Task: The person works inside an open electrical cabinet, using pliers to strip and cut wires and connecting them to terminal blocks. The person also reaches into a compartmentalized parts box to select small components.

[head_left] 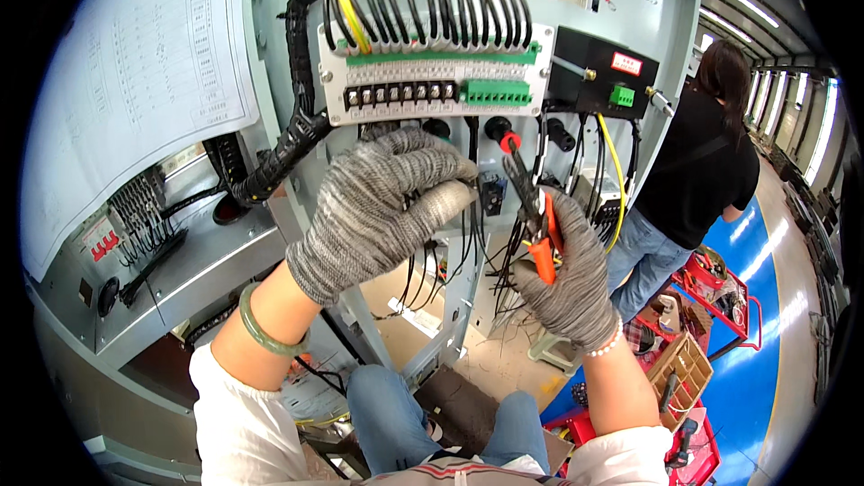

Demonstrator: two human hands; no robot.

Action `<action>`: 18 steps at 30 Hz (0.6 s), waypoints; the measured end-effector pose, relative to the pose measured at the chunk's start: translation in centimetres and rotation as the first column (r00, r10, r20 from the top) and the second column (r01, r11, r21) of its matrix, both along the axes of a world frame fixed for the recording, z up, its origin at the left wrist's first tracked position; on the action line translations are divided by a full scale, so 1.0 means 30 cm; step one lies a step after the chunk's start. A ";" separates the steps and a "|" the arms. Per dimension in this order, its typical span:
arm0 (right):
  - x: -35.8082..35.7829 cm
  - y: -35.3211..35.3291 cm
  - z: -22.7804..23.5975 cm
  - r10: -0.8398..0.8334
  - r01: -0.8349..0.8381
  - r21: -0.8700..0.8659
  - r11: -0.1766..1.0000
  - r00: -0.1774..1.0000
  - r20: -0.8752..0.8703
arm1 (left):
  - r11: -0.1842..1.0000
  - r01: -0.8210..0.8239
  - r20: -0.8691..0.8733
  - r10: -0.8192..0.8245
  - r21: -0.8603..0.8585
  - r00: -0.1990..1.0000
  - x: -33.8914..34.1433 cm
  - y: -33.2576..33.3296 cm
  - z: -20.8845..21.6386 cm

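Note:
My left hand [387, 207], in a grey knit glove, is closed in a pinch just below the terminal module [432, 72]. A thin black wire [473, 139] runs down to its fingertips, and their exact grip is partly hidden. In my gloved right hand [576, 279] are pliers with orange handles [542, 256]. Their dark jaws [519, 175] point up, close under a red-and-black round knob [509, 140]. Several black wires and one yellow wire [349, 4] loop into the module's upper green connector. Along its lower edge sit a black screw terminal strip [400, 94] and a green connector [497, 92].
A black box [603, 72] is mounted right of the module. Loose black wires [432, 279] dangle beneath. A taped cable bundle [288, 153] and a paper drawing [153, 81] are at left. Another person [702, 144] stands at right, by red carts [720, 306] with tools.

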State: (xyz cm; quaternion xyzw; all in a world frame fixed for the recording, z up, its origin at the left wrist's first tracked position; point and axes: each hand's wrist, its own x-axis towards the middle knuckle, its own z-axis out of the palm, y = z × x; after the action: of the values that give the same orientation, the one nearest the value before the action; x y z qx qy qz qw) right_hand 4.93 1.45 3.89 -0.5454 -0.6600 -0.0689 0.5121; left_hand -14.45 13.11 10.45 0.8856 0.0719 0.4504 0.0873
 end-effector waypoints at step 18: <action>-0.024 0.049 0.056 -0.236 0.172 0.231 0.958 0.928 0.288 | 0.998 0.041 0.087 -0.036 -0.057 0.996 0.020 -0.003 0.001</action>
State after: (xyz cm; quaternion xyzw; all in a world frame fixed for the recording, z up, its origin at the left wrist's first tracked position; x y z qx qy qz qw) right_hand 4.20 2.92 5.56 -0.5387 -0.6616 -0.2740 0.4438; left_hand -13.85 13.02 10.48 0.8636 0.0644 0.4842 0.1249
